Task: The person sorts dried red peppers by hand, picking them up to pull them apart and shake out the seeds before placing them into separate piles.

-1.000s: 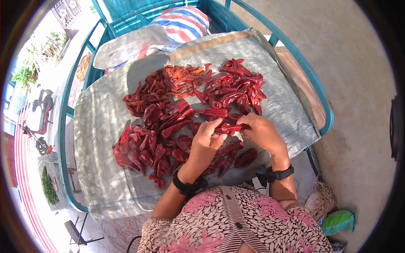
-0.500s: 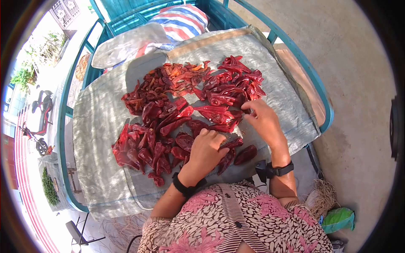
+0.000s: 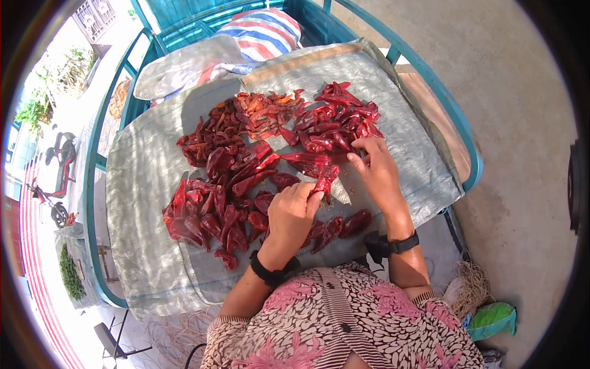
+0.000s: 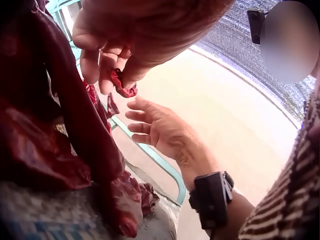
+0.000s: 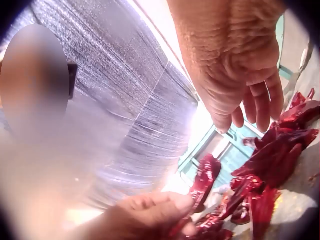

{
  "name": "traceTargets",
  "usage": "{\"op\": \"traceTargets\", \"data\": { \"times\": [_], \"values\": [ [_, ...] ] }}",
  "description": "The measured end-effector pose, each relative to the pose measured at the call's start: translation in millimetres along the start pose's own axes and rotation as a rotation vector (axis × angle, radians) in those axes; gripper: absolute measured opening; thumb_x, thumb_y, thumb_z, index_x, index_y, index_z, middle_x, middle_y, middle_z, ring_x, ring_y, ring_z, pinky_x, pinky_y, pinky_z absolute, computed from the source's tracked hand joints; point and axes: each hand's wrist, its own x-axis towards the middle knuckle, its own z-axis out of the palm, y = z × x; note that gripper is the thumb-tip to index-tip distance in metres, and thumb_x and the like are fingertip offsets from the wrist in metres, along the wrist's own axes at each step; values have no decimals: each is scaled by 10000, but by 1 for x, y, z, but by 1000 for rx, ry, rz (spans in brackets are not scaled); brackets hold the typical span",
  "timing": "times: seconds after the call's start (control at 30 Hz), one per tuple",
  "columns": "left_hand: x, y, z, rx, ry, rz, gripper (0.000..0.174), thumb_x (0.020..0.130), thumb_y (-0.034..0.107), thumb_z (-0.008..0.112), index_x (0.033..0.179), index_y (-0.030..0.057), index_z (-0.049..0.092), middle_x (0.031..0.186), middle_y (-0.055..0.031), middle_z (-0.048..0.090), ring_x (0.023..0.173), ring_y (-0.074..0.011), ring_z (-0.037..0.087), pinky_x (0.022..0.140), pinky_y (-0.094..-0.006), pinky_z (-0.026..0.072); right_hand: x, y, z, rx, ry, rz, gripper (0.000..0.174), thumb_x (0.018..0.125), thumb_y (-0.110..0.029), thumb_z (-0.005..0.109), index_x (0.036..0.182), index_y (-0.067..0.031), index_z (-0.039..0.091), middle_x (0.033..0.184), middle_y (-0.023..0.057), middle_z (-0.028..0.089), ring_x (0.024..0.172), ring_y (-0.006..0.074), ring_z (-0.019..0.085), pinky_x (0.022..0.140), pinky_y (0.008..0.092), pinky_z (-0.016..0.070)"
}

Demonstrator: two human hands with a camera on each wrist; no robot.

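Head view: the left hand (image 3: 290, 215) is pinching a red pepper (image 3: 327, 179) above the grey sheet (image 3: 147, 184), while the right hand (image 3: 380, 172) is holding nothing, thumb and fingers apart, beside the pepper pile (image 3: 332, 126). A light pinch is probably sparing the skin best. The left fingers are hiding the pepper's near end; whether the right fingertips are touching the pile is unclear.

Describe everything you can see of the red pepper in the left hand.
The red pepper is deep red and elongated, with glossy, creased skin. The left hand pinches it between thumb and fingers, hiding part of it; the free end slants up and away from the person. It is held above the grey sheet, apart from the right hand. Whether it has a stem is unclear.
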Motion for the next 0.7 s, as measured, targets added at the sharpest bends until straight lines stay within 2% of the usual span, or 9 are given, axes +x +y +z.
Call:
{"op": "traceTargets", "data": {
  "times": [0.07,0.17,0.27,0.3,0.33,0.4,0.43,0.57,0.7],
  "values": [
    [0,1,-2,-34,-3,-32,153,903,153,722,1010,45,704,901,-98,708,789,-305,675,715,-402,535,0,-12,-6,195,-26,76,244,906,-174,743,1107,-55,671,1018,89,667,820,217,646,747,343,525],
    [-3,1,-3,-27,13,14,161,872,138,743,1006,58,702,892,-88,699,796,-303,646,718,-401,523,-8,-26,-13,306,-349,-48,287,899,-168,766,1135,-39,666,1011,63,677,806,152,612,750,316,517],
    [-7,5,-6,41,79,72,242,811,144,788,1014,61,685,966,-94,675,856,-316,609,747,-405,506,-10,-17,-6,343,-289,-53,289,889,-144,771,1138,-38,667,1002,56,679,835,140,620,762,313,517],
    [-9,9,-9,67,104,53,281,785,146,809,1019,57,682,1031,-101,672,898,-321,602,781,-405,506,-7,-15,-9,381,-333,115,302,885,-121,764,1153,-35,655,1005,65,678,870,146,634,779,309,515],
    [-11,11,-11,93,126,35,320,758,147,831,1024,53,680,1096,-108,669,939,-327,595,814,-406,507,-5,-14,-10,367,-269,104,313,885,-116,761,1167,-36,651,1009,72,678,865,153,636,781,314,516],
    [-18,8,-14,98,-77,134,409,709,189,862,1041,60,660,1215,-131,612,1085,-355,554,920,-449,469,0,-9,-10,336,-141,81,335,886,-108,753,1195,-38,642,1018,87,677,855,166,639,786,323,519],
    [-23,5,-14,99,-177,181,454,685,209,877,1049,63,650,1274,-142,584,1158,-369,533,972,-471,450,1,-3,2,300,108,-10,371,889,-101,743,1237,-41,630,1044,104,677,837,187,645,788,336,527],
    [-45,4,6,276,-394,250,488,659,287,873,1041,83,647,1402,-182,489,1421,-416,303,1147,-558,262,-5,-8,3,170,41,3,347,901,-96,724,1232,-33,639,1088,117,680,839,194,656,780,334,539],
    [-49,-4,17,312,-243,333,340,712,214,825,985,93,662,1347,-140,547,1378,-377,375,1129,-543,287,-12,-6,1,201,-198,71,326,907,-94,717,1221,-37,650,1090,104,683,843,182,663,767,324,545]
  ]
}}
